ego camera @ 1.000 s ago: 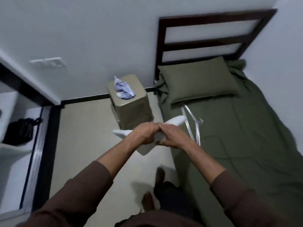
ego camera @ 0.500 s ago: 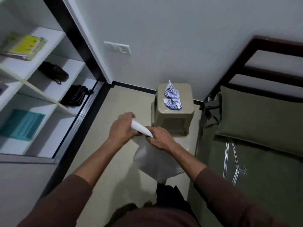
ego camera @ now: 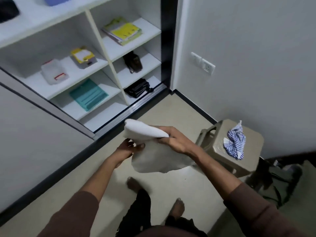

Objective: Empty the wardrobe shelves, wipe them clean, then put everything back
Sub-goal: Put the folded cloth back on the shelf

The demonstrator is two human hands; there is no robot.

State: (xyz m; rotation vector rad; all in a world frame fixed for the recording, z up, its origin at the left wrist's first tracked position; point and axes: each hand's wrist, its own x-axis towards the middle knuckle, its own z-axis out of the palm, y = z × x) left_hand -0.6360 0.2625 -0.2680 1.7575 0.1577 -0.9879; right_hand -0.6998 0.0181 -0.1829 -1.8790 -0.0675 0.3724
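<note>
Both hands hold white cloth: right hand pinching fold, left hand beneath. View has swung from bed to wardrobe shelves, still stocked; emptying apparently pending.

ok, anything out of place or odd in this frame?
Only the striped rag, crumpled on the stool rather than on a shelf. Shelf items look tidy. Both hands, left hand and right hand, hold a white cloth.
</note>
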